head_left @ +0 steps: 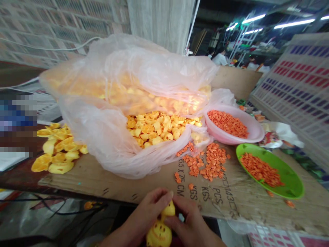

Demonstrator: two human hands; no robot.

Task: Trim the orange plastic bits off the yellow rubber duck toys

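My left hand (pixel 151 209) and my right hand (pixel 189 216) meet at the front edge of the table, fingers closed around a small yellow plastic toy piece (pixel 169 209) with a dark dot on it. Just below it, at the bottom of the view, is a rounder yellow toy part (pixel 158 234) with several small holes; whether it is joined to the upper piece I cannot tell. Beyond the hands, small orange plastic pieces (pixel 214 161) lie loose on the cardboard. A large clear plastic bag (pixel 102 144) lies open, full of yellow hollow shells (pixel 159 128).
More yellow shells (pixel 60 147) are heaped at the left. At the right, a pink bowl (pixel 254 128) and a green dish (pixel 295 187) hold orange pieces. A white plastic crate (pixel 305 82) stands beyond them. Printed cardboard (pixel 154 181) covers the table; cables (pixel 59 209) hang below.
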